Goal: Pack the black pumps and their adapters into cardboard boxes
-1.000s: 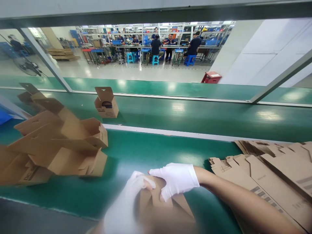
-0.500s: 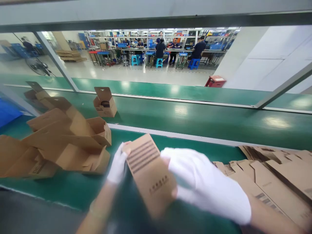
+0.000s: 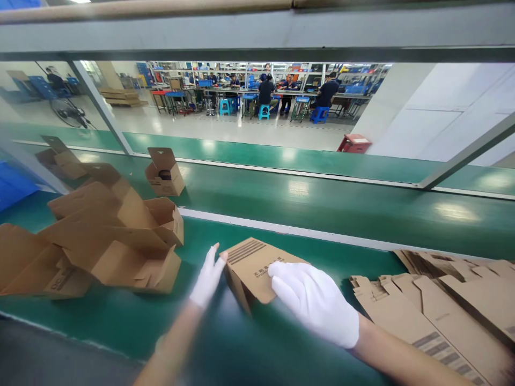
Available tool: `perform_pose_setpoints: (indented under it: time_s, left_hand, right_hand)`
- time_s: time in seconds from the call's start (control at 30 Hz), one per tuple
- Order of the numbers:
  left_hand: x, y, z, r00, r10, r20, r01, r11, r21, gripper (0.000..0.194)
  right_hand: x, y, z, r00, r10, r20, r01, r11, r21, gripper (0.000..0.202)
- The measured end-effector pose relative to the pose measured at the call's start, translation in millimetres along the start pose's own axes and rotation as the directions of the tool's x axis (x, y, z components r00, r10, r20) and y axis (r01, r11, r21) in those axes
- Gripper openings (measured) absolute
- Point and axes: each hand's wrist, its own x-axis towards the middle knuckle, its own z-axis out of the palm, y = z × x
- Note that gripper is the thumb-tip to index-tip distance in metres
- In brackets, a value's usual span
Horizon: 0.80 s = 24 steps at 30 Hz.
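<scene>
A brown cardboard box (image 3: 245, 262) with dark stripes and printed characters is tilted above the green work surface, partly unfolded, its underside hidden. My right hand (image 3: 311, 297), in a white glove, grips its right side, fingers pressed on the printed face. My left hand (image 3: 209, 273), gloved with bare fingertips, is at the box's left corner, thumb and fingers apart; it touches or nearly touches the edge. Several open boxes (image 3: 132, 262) stand to the left of my left hand.
Flat cardboard blanks (image 3: 426, 316) are piled at the right. An open box (image 3: 164, 174) with a dark item inside stands on the green belt (image 3: 322, 195) beyond a white rail (image 3: 257, 222). A metal frame crosses above. People sit at far benches.
The cardboard has turned from steeply slanted to more sideways, and a side panel now shows below. My left hand's fingers have spread. The box on the belt has shifted slightly left.
</scene>
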Motion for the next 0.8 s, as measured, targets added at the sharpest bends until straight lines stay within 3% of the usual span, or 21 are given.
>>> perform_pose_setpoints:
  time_s: [0.1,0.2,0.3,0.37,0.5,0.63,0.7,0.8]
  left_hand:
    - [-24,8,-1.8,0.951,0.283,0.126,-0.308,0.908,0.284,0.085]
    - [-39,23,2.9,0.861,0.423,0.283,-0.508,0.748,0.428,0.073]
    - [-38,33,7.2,0.864,0.437,0.249,-0.503,0.732,0.459,0.031]
    - [-31,35,7.0,0.875,0.43,0.224,-0.484,0.764,0.427,0.02]
    - [-17,29,2.9,0.902,0.391,0.181,-0.431,0.808,0.402,0.021]
    - [-13,23,1.2,0.933,0.309,0.185,-0.355,0.872,0.336,0.026]
    - [-12,23,0.9,0.936,0.289,0.202,-0.341,0.888,0.307,0.026]
    - [-13,25,-0.2,0.936,0.27,0.226,-0.329,0.9,0.287,0.026]
  right_hand:
    - [12,4,9,0.991,0.094,0.099,-0.097,0.995,0.031,0.016]
    - [30,6,16,0.947,0.188,0.26,-0.214,0.974,0.079,0.018]
    - [51,15,12,0.851,0.244,0.464,-0.344,0.928,0.143,0.021]
    - [65,28,5,0.76,0.244,0.603,-0.464,0.853,0.239,0.018]
    - [80,60,3,0.651,0.115,0.75,-0.639,0.616,0.46,0.022]
    - [82,81,19,0.489,-0.046,0.871,-0.794,0.391,0.466,0.021]
    - [80,86,27,0.457,-0.114,0.882,-0.834,0.29,0.47,0.022]
    - [77,87,37,0.456,-0.2,0.867,-0.862,0.143,0.487,0.027]
